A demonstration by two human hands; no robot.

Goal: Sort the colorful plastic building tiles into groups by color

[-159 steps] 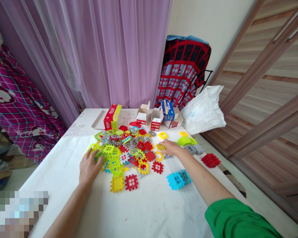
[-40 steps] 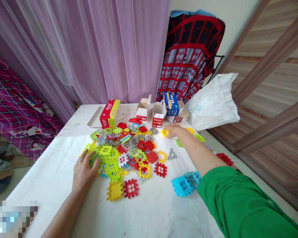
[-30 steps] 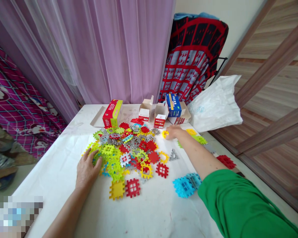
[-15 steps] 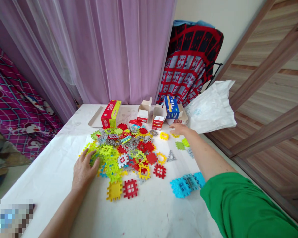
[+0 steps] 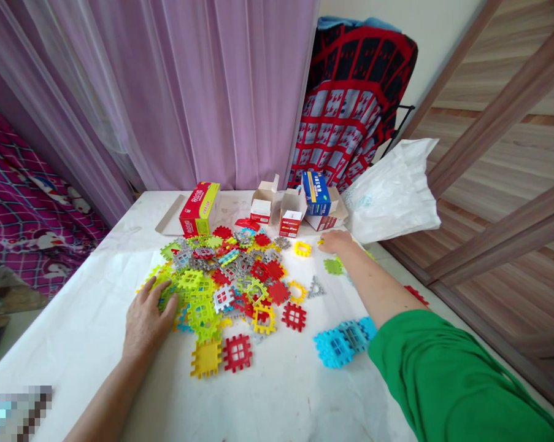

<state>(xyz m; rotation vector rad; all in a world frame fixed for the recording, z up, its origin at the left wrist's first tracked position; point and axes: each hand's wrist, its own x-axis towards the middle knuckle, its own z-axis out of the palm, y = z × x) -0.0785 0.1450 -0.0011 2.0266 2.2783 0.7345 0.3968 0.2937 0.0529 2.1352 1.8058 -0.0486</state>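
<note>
My left hand [image 5: 148, 316] rests at the left side of a heap of plastic interlocking building blocks, fingers spread over lime green blocks [image 5: 202, 312]. My right hand [image 5: 337, 242] reaches to the back right, its fingers closed on a small yellow block [image 5: 321, 241] that is mostly hidden. A yellow frame block [image 5: 302, 248] lies just left of that hand, and a green block [image 5: 333, 266] is below it. Joined light-blue blocks [image 5: 335, 347] sit near my right forearm. A solid yellow block [image 5: 207, 358] and a red window block [image 5: 237, 353] lie in front of the heap.
Along the back stand a red and yellow box [image 5: 200, 209], two small open cartons [image 5: 261, 210] and a blue box [image 5: 316, 193]. A white bag [image 5: 391, 196] is at the right edge of the white table [image 5: 277, 399]. On the floor at right lies a red block [image 5: 417, 295].
My right hand has closed in on the small yellow block at the back right. My left hand stays on the green blocks. The view has shifted slightly.
</note>
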